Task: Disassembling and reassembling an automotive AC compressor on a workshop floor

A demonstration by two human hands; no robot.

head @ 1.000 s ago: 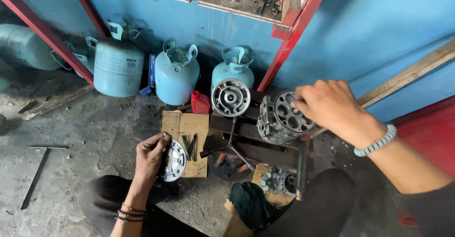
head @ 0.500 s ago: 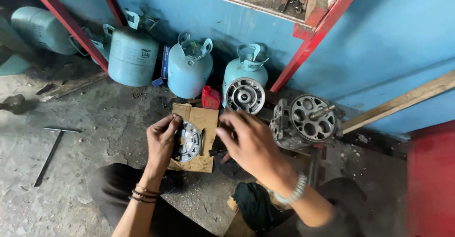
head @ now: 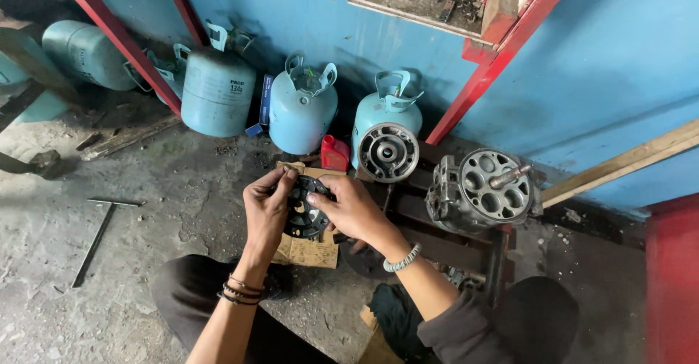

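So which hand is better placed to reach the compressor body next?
Probably the right hand: it sits on the side of the disc nearer the compressor body. The left hand grips the disc's far side and would have to cross over.

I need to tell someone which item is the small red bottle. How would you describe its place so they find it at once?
Start at the blue wall and the row of pale blue gas cylinders standing on the floor against it. The small red bottle stands on the floor between the two right-hand cylinders, just behind the piece of cardboard. It is the only red, hand-sized container there; its neighbours are large, rounded and blue.
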